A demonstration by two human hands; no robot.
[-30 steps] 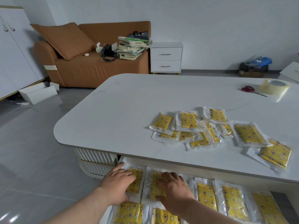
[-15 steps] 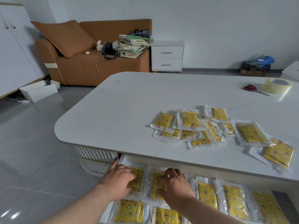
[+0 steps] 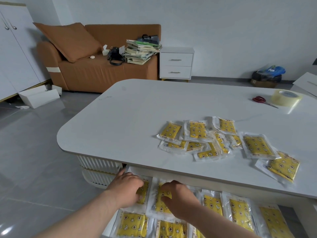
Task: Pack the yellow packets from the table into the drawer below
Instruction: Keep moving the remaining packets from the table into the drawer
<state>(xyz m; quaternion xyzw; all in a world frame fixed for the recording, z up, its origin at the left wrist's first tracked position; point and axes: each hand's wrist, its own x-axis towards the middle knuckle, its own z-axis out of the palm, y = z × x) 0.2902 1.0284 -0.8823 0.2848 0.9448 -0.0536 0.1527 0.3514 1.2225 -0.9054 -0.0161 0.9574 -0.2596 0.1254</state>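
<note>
Several yellow packets (image 3: 197,131) in clear wrappers lie in a loose pile on the white table (image 3: 137,121), toward its right side. Below the table's near edge the open drawer (image 3: 212,185) holds several more yellow packets laid flat in rows. My left hand (image 3: 126,188) rests palm down on a packet (image 3: 143,194) at the drawer's back left corner. My right hand (image 3: 178,197) presses with curled fingers on the neighbouring packet (image 3: 160,201). Neither hand lifts anything.
Red scissors (image 3: 260,99) and a roll of clear tape (image 3: 285,97) lie at the table's far right. A brown sofa (image 3: 96,69) with books, a white nightstand (image 3: 176,63) and a white cabinet (image 3: 12,54) stand beyond. Grey floor lies to the left.
Both hands have stayed on the same two packets in the drawer, fingers curling in a little. The view has shifted slightly.
</note>
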